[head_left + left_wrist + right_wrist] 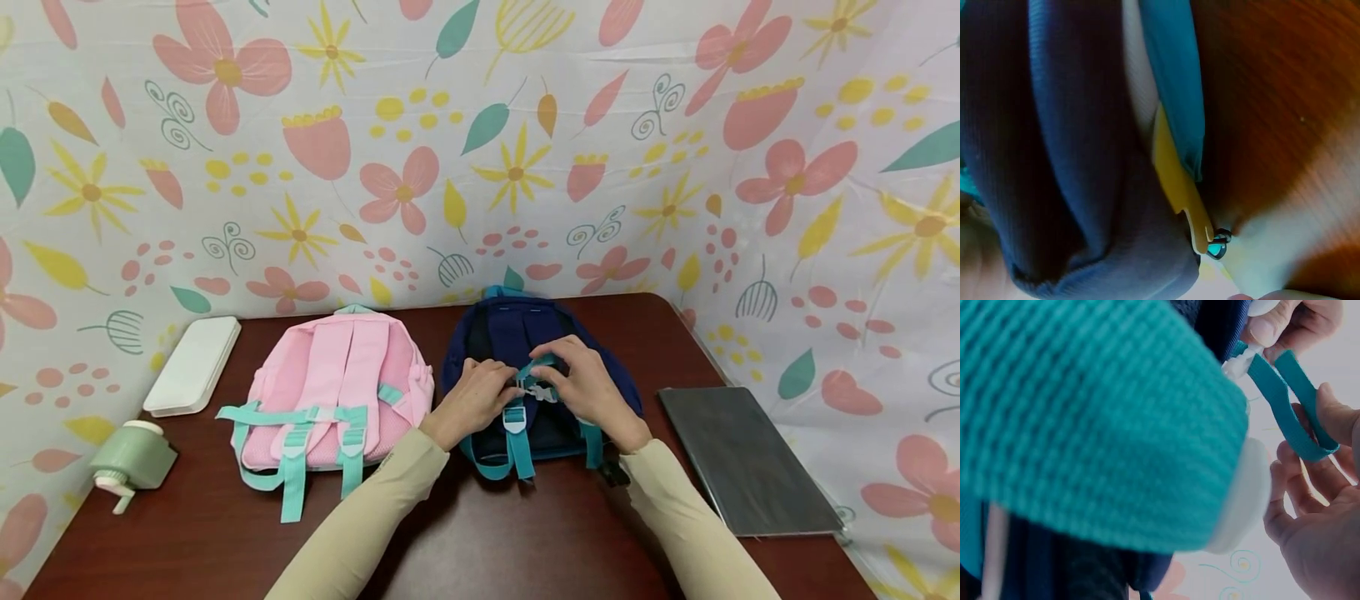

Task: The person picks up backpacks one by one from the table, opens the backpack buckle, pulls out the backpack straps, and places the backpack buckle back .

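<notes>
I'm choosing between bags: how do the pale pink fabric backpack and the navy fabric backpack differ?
The pale pink fabric backpack has mint webbing, while the navy fabric backpack has teal. No hand touches the pink one; at the navy one, the left hand pinches a white plastic buckle and the right hand holds a teal webbing strap. Both lie on the brown table, shoulder straps facing up.

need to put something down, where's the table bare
Bare table: front left, between sharpener, pink bag and left sleeve; front middle, between that sleeve and right sleeve, edged by navy bag. Crowded: left hand and right hand at teal strap.
</notes>
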The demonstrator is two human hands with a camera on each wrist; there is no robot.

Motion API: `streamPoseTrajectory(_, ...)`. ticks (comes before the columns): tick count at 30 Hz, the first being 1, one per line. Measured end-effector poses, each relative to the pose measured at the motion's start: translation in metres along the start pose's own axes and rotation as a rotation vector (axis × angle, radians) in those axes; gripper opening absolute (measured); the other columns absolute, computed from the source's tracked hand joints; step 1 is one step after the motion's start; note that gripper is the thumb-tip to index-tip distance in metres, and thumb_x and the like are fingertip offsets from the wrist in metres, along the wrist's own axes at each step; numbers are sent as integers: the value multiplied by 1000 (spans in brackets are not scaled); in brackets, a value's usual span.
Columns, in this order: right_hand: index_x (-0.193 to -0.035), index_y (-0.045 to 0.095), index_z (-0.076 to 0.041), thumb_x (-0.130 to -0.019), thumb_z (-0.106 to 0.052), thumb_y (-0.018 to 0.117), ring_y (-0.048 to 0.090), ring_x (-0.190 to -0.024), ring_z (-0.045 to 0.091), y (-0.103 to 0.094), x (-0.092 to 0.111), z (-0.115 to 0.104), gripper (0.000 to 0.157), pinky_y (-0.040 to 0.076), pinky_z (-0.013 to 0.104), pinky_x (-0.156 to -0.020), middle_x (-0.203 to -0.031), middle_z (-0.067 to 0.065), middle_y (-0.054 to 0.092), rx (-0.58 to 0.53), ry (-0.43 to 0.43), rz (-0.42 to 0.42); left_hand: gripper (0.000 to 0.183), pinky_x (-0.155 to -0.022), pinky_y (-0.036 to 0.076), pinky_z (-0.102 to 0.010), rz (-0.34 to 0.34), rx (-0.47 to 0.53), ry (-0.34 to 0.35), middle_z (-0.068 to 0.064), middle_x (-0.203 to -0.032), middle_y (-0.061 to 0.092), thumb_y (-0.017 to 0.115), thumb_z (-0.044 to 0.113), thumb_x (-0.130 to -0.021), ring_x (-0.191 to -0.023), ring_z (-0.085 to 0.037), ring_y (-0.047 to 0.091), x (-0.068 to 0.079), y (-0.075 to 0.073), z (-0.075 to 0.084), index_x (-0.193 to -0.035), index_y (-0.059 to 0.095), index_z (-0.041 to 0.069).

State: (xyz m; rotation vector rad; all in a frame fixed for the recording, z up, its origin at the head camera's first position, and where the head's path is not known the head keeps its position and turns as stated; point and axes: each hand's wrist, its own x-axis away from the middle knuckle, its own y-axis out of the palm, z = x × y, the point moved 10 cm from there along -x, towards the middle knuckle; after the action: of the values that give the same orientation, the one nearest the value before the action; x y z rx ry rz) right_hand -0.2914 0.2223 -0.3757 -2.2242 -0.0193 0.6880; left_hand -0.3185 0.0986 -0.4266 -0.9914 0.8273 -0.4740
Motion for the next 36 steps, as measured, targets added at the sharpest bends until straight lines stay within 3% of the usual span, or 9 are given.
streamPoseTrajectory(4, -127, 76, -2, -98, -7, 78, 63, -85, 24, -7, 0, 2, 29, 49, 27, -69, -119, 18, 73, -2, 12, 44, 21, -81, 39, -38, -30, 48, -50, -4, -97, 76, 72, 26, -106, -94, -23, 70, 1, -8, 5, -112, 79, 7)
streamPoseTrajectory(10, -128, 74, -2, -96, -8, 82, 68, -94, 33, -15, -1, 7, 34, 53, 30, -74, -120, 17, 77, -26, 31, 87, 23, -87, 41, -37, -57, 83, -89, -5, -106, 79, 70, 25, -108, -101, -24, 71, 0, -13, 8, -120, 79, 8)
streamPoseTrajectory(13, -138, 68, 0, -93, -11, 86, 67, -100, 35, -11, 0, 15, 50, 51, 31, -76, -126, 18, 75, -21, 101, 20, 23, -87, 42, -38, -43, 109, -93, -6, -106, 79, 70, 25, -107, -101, -24, 72, -1, -14, 7, -119, 79, 7)
streamPoseTrajectory(17, -150, 60, 1, -93, -11, 87, 67, -111, 37, 7, 3, 24, 64, 53, 35, -80, -129, 18, 75, -9, 184, -140, 25, -86, 43, -40, -20, 118, -92, -7, -109, 80, 69, 27, -108, -103, -25, 72, -1, -13, 4, -120, 79, 6)
streamPoseTrajectory(22, -143, 67, 0, -94, -12, 86, 66, -115, 35, 33, 4, 28, 53, 56, 47, -93, -128, 17, 75, -22, 211, -265, 25, -88, 48, -44, 27, 146, -75, -5, -112, 81, 66, 30, -110, -104, -24, 71, -1, 6, -11, -119, 79, 10)
streamPoseTrajectory(26, -131, 74, -1, -95, -14, 85, 66, -107, 31, 42, 2, 32, 39, 54, 42, -89, -124, 18, 75, -46, 241, -302, 23, -90, 48, -44, 56, 168, -71, 1, -104, 80, 65, 34, -110, -98, -20, 71, -3, 22, -25, -113, 78, 15)
streamPoseTrajectory(30, -123, 77, -2, -95, -15, 84, 64, -97, 26, 44, 2, 35, 31, 49, 35, -81, -118, 18, 75, -72, 273, -311, 22, -90, 47, -42, 64, 194, -70, 2, -100, 80, 64, 32, -111, -95, -19, 71, -2, 13, -19, -110, 77, 15)
streamPoseTrajectory(34, -117, 79, -5, -94, -17, 85, 65, -96, 23, 45, 1, 37, 26, 50, 35, -83, -114, 14, 76, -61, 283, -321, 20, -87, 48, -43, 75, 248, -72, -7, -106, 80, 66, 24, -110, -98, -25, 70, 0, -14, -2, -110, 78, 8)
streamPoseTrajectory(36, -111, 79, -7, -93, -16, 86, 64, -94, 22, 45, 0, 38, 21, 49, 35, -82, -108, 12, 76, -51, 285, -326, 24, -88, 48, -42, 94, 249, -65, -7, -104, 80, 65, 27, -111, -97, -24, 69, 0, -18, -3, -108, 79, 8)
